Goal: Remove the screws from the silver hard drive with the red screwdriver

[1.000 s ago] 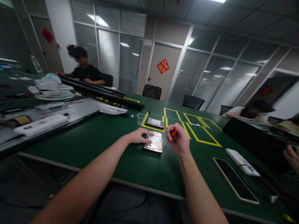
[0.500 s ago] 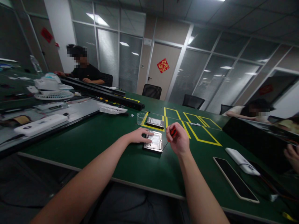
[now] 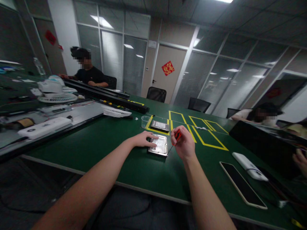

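Observation:
A silver hard drive (image 3: 162, 147) lies flat on the green table in front of me. My left hand (image 3: 144, 140) holds it at its left side, with thumb and fingertips resting across the top. In my right hand (image 3: 184, 143) is a screwdriver (image 3: 177, 135) with a red and black handle, the fingers wrapped round it. Its thin shaft slants down to the drive's near right corner; whether the tip touches a screw is too small to tell. A second hard drive (image 3: 160, 126) sits just behind, inside a yellow tape frame.
A clear plastic cup (image 3: 145, 122) stands left of the rear drive. To the right lie a phone (image 3: 242, 185) and a white power bank (image 3: 249, 166). Fan parts (image 3: 57, 92) and a large panel (image 3: 79, 112) occupy the left. Other people sit around the table.
The view has shifted very slightly. Both hands, the hard drive and the screwdriver keep nearly the same places.

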Demonstrator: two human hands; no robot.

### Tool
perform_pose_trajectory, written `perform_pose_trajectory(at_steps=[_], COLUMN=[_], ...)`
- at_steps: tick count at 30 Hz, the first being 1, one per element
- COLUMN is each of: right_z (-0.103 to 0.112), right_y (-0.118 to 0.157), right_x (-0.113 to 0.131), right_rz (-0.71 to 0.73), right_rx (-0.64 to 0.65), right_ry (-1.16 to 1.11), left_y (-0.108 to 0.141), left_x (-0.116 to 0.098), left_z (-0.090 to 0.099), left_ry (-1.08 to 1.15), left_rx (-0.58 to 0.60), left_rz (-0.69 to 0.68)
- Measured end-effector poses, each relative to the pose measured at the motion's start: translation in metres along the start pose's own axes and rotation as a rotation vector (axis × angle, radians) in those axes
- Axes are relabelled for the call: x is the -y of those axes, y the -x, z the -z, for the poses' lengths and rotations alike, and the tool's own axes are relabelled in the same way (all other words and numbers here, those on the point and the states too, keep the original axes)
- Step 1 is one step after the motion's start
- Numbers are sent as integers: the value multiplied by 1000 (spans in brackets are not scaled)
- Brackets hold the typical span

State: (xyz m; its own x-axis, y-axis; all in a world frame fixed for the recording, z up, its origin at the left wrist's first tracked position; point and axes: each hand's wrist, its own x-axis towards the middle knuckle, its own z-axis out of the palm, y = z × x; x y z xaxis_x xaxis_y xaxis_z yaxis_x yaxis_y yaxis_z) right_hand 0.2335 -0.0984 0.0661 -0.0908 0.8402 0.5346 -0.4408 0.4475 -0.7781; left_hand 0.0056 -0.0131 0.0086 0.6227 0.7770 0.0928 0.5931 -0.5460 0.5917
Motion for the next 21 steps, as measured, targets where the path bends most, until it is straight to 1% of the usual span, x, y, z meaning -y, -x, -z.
perform_pose_trajectory(at_steps=[6, 21], right_z=[-2, 0], right_y=[0, -2], right_x=[-1, -2], right_rz=[3, 8], right_rx=[-9, 26], right_ry=[-5, -15], left_y=[-1, 3], left_x=[2, -5], left_z=[0, 2], left_ry=[-5, 7], left_rx=[3, 1], left_rz=[17, 41])
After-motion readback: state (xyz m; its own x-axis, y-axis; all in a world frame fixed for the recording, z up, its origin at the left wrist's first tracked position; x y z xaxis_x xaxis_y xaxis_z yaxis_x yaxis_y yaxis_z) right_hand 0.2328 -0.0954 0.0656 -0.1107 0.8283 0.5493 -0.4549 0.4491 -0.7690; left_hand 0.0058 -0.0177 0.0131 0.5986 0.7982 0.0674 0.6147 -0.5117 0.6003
